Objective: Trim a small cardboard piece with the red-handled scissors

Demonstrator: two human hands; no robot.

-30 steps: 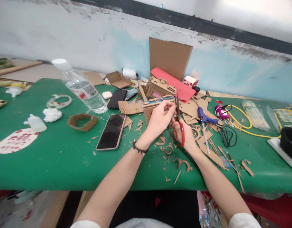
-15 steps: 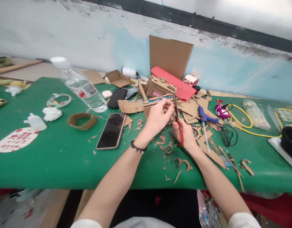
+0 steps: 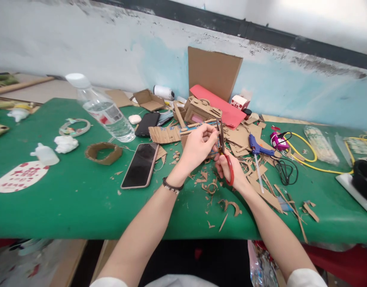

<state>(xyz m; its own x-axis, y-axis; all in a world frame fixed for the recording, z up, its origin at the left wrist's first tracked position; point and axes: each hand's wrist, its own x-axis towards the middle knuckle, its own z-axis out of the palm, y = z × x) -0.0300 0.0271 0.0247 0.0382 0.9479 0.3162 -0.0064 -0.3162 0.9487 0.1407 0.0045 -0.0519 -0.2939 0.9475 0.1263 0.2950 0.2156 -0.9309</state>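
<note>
My right hand (image 3: 230,169) is closed round the red-handled scissors (image 3: 230,170), whose blades point up and stand slightly apart. Just left of the blades, my left hand (image 3: 199,146) pinches with thumb and forefinger; whatever is between the fingertips is too small to make out. Behind both hands lies a cardboard piece with blue marks (image 3: 165,134), partly hidden. A cardboard camera shape (image 3: 203,110) sits farther back. Cardboard scraps (image 3: 211,187) are scattered below my hands on the green table (image 3: 81,211).
Left of my hands lie a phone (image 3: 140,165), a cardboard ring (image 3: 103,153) and a tilted water bottle (image 3: 107,111). To the right are a blue glue gun (image 3: 259,146), a purple plug (image 3: 279,140) with yellow cable, and long cardboard strips (image 3: 265,191).
The scissor blades have opened a little and the red handle has turned slightly in my right hand. My left hand has shifted slightly left.
</note>
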